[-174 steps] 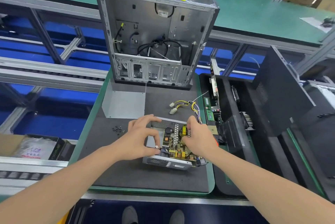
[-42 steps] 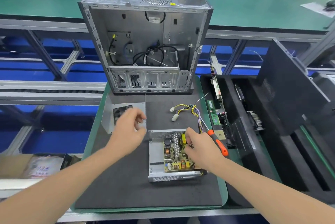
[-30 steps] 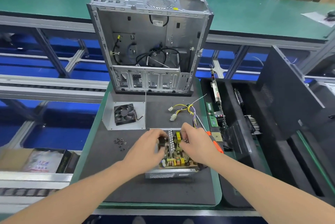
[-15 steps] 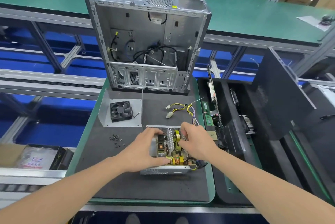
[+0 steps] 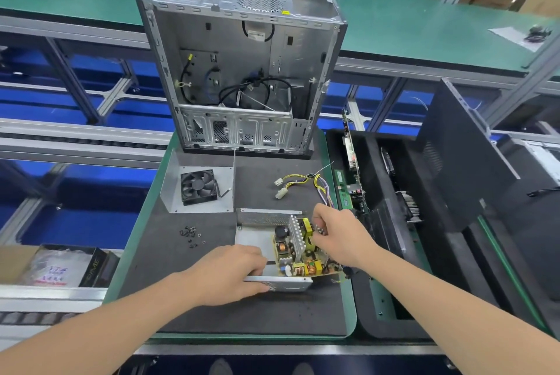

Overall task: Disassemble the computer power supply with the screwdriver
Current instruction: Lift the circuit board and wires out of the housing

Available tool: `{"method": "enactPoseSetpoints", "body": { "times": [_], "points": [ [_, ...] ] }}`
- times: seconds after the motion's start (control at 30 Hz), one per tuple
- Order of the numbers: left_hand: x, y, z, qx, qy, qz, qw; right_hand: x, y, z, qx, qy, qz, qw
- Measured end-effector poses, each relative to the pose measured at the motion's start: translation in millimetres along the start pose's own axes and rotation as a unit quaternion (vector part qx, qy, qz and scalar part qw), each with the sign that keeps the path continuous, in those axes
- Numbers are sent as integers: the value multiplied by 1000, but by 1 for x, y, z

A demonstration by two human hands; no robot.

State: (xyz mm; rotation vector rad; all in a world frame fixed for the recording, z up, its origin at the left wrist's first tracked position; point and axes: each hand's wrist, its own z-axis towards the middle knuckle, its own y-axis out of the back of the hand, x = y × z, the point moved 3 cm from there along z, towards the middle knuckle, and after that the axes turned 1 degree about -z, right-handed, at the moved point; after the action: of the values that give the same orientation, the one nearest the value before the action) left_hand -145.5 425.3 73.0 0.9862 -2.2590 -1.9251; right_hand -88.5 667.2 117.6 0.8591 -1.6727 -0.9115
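Dark matting (image 5: 188,299) covers the bench. At lower centre the power supply casing (image 5: 253,238) holds its circuit board (image 5: 298,253), tilted and further right than half a second ago, baring the casing floor. The left hand (image 5: 230,274) grips the casing's near wall; the right hand (image 5: 339,235) pinches the board. At upper centre the computer case (image 5: 242,56) holds loose cables (image 5: 257,89).

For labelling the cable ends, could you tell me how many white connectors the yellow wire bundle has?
2: the smaller connector lies farther away, the larger connector just nearer the camera; others may be hidden.
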Motion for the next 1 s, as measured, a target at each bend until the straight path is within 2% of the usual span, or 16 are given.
{"method": "enactPoseSetpoints", "body": {
  "times": [0.4,0.7,1.0],
  "points": [
    [3,4,-5,-7,24,-27,999,-7,33,10,52,35,-44,997],
    [-1,7,-6,10,26,-32,999,-13,44,15,30,19,-36,999],
    [-1,24,-7,105,25,-6,994,-18,59,19,41,20,-45,998]
  ]
}}
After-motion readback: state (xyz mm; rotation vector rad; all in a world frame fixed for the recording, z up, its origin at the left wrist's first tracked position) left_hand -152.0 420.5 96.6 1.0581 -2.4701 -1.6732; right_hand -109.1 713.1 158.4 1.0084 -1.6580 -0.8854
